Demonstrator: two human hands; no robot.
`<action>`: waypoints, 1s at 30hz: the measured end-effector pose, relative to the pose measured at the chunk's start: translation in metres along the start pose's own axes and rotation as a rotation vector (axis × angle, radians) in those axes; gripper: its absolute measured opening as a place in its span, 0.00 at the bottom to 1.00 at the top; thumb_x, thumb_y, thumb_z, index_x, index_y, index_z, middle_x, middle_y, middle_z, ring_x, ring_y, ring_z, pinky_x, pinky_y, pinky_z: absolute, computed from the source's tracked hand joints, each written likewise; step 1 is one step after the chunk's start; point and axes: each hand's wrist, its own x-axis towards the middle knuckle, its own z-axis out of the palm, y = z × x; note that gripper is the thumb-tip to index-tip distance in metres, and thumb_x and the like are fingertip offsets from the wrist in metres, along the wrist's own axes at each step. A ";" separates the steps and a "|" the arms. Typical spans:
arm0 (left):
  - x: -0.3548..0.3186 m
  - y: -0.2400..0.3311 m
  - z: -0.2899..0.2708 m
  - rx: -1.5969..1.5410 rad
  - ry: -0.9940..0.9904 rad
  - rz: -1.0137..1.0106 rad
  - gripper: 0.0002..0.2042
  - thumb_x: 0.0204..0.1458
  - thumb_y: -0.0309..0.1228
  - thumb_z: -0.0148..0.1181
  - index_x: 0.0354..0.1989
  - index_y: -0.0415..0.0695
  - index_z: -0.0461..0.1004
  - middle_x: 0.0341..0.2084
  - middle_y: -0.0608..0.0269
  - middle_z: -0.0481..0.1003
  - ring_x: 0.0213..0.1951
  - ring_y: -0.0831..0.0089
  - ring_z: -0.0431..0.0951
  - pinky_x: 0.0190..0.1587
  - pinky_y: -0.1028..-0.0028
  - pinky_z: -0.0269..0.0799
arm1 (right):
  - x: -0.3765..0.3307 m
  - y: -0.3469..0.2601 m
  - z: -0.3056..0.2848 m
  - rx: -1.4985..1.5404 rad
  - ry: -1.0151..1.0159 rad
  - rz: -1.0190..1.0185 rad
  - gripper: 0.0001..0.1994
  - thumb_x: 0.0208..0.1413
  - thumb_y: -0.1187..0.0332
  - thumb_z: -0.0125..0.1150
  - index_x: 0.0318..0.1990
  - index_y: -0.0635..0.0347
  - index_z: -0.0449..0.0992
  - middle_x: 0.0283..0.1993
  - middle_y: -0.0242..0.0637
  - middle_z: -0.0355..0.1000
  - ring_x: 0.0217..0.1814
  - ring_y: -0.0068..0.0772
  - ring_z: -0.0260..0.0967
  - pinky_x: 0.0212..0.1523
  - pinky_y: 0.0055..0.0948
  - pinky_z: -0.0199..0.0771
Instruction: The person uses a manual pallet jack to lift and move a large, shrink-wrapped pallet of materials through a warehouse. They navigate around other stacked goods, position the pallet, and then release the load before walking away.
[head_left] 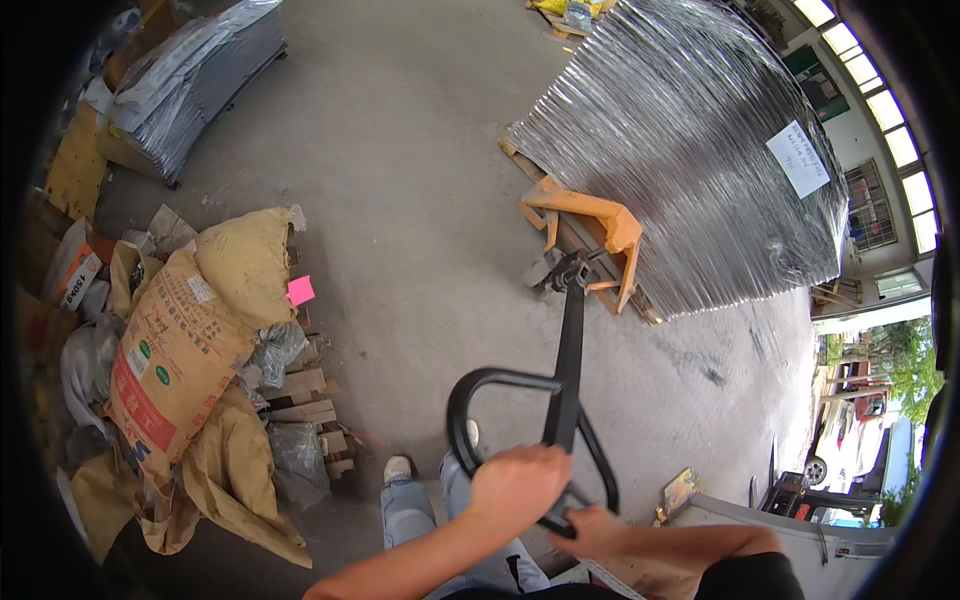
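Note:
My left hand (520,487) is closed round the black loop handle (500,378) of an orange pallet jack (622,228). Lower on the same loop, my right hand (592,530) also grips it, closer to my body. From the loop the black shaft runs away to the jack's base. The jack stands against a wooden pallet (520,165) with a big stack wrapped in clear film (680,160) on it. Its forks are hidden, so how far they reach under the load I cannot tell. A white paper sheet (798,160) is stuck to the wrap.
On my left lie a brown paper sack (175,365), a yellowish sack (245,265), a pink slip (300,290) and wood scraps (300,400). Another film-wrapped stack (200,95) stands at the far left. A doorway on the right shows a parked vehicle (832,440) outside.

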 end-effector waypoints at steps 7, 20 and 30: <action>-0.013 -0.030 -0.007 0.180 0.016 -0.119 0.16 0.49 0.43 0.62 0.16 0.50 0.69 0.12 0.67 0.68 0.16 0.68 0.74 0.18 0.69 0.70 | 0.031 -0.009 0.048 0.020 0.117 -0.153 0.18 0.50 0.53 0.64 0.35 0.59 0.70 0.19 0.45 0.72 0.21 0.53 0.73 0.24 0.46 0.76; -0.076 -0.079 0.056 0.210 -0.384 -0.303 0.15 0.52 0.43 0.58 0.19 0.48 0.77 0.16 0.63 0.77 0.19 0.65 0.79 0.20 0.66 0.74 | 0.072 -0.005 0.119 0.086 -0.044 -0.026 0.21 0.51 0.50 0.59 0.40 0.60 0.71 0.24 0.52 0.73 0.28 0.60 0.74 0.32 0.52 0.76; -0.027 -0.048 0.012 0.211 -0.012 -0.178 0.15 0.46 0.42 0.64 0.16 0.50 0.68 0.12 0.67 0.69 0.14 0.68 0.72 0.17 0.69 0.67 | 0.048 -0.010 0.068 0.095 -0.013 -0.092 0.20 0.51 0.53 0.61 0.40 0.62 0.70 0.19 0.48 0.71 0.23 0.55 0.74 0.28 0.48 0.77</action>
